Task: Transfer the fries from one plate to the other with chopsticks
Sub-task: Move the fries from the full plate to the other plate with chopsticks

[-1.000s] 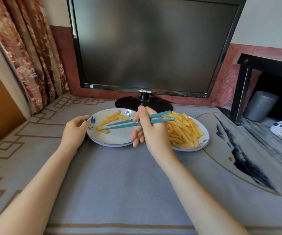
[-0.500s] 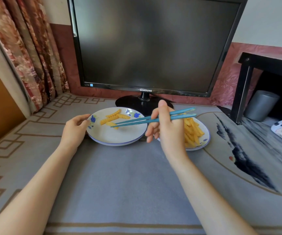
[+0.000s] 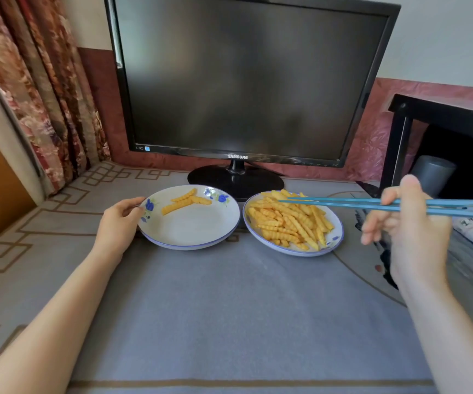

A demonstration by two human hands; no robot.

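Now | right hand grips chopsticks, swung back from left plate to fries heap on right plate, mid-frame | tips empty | left hand holds left plate's rim | next pick due

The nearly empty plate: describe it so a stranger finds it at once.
Start at the big black monitor. Before its stand, take the white, blue-rimmed left plate, whose rim the left hand holds. It carries only a few yellow crinkle-cut fries, while the matching right plate is heaped with them.
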